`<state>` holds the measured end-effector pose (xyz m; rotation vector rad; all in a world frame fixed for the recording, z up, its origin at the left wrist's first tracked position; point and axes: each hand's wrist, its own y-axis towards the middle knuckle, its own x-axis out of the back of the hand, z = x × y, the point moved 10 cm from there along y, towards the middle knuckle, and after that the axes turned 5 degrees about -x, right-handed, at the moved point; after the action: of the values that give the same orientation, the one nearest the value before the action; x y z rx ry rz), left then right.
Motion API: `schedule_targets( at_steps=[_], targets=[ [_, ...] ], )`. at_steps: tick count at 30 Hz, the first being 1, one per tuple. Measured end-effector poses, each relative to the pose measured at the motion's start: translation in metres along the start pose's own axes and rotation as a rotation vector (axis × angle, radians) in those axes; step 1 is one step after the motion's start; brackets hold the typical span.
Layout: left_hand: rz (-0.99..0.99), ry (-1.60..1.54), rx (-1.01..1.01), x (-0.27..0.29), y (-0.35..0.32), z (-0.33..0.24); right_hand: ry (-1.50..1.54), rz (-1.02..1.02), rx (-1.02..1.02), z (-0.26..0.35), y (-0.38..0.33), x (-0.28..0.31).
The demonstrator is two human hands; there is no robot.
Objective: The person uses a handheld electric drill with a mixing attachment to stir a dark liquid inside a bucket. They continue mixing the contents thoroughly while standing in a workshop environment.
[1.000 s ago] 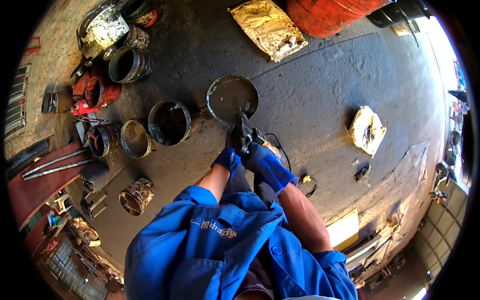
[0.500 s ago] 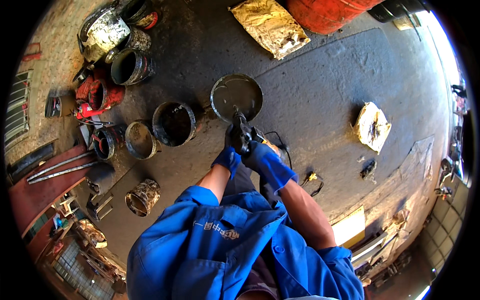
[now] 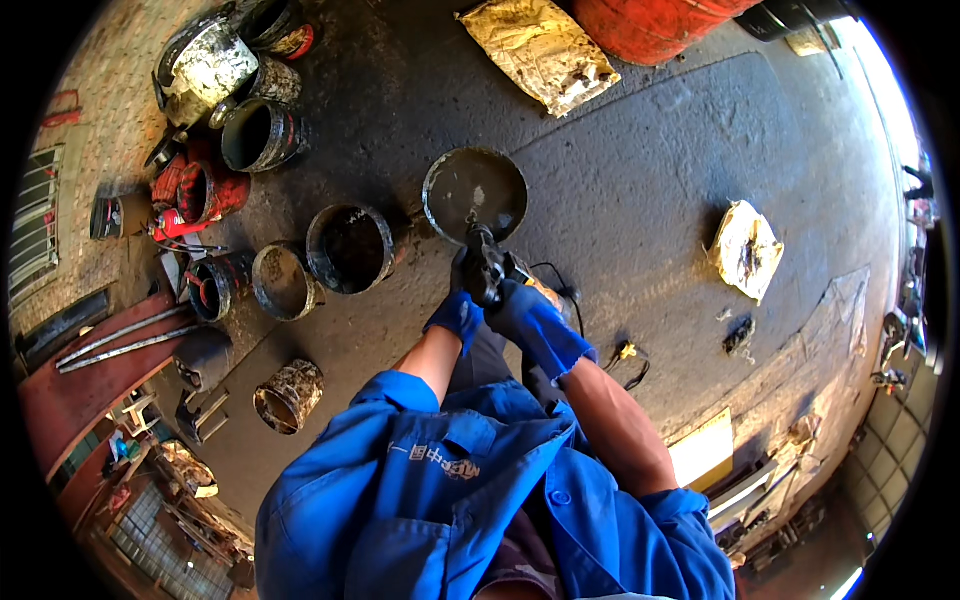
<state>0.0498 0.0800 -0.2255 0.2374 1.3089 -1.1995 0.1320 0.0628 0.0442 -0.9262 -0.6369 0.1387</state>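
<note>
A dark power tool with an orange part, which looks like a drill-type mixer [image 3: 484, 266], is held in front of me. My left hand [image 3: 458, 310], in a dark glove with a blue cuff, is closed on its left side. Around its right rear part my right hand [image 3: 528, 318] is wrapped, gloved the same way. The tool's front end points down into a round bucket [image 3: 432, 217] of grey-brown liquid [image 3: 468, 180]. Whatever of the shaft lies under the liquid is hidden. A black cord [image 3: 570, 295] curves off to the tool's right.
Left of the bucket stand a dark open bucket [image 3: 388, 245] and another bucket [image 3: 257, 285]. A dirty pail [image 3: 290, 395] lies nearer me. Several stained buckets crowd the far left. A yellowish sack [image 3: 540, 55] and red drum [image 3: 650, 25] lie ahead, a crumpled bag [image 3: 747, 250] right.
Light patches on the liquid's surface have changed shape around the tool's end. Both hands keep their hold on the tool, and the view has shifted very slightly.
</note>
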Motion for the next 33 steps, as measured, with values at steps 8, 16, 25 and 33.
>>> schedule_targets(
  at_steps=[8,16,25,33],
  targets=[
    [0.072,-0.152,0.07,-0.009,-0.001,0.025,0.07,-0.024,-0.012,-0.011,-0.002,0.001],
    [-0.262,0.373,-0.087,-0.016,-0.009,0.01,0.106,-0.084,0.01,-0.003,-0.017,0.009],
    [-0.027,0.272,-0.033,0.0,-0.001,0.003,0.037,-0.017,0.0,0.006,-0.015,0.016],
    [0.176,0.191,0.03,-0.031,-0.007,0.03,0.069,-0.042,0.002,-0.015,-0.012,0.007]
  ],
)
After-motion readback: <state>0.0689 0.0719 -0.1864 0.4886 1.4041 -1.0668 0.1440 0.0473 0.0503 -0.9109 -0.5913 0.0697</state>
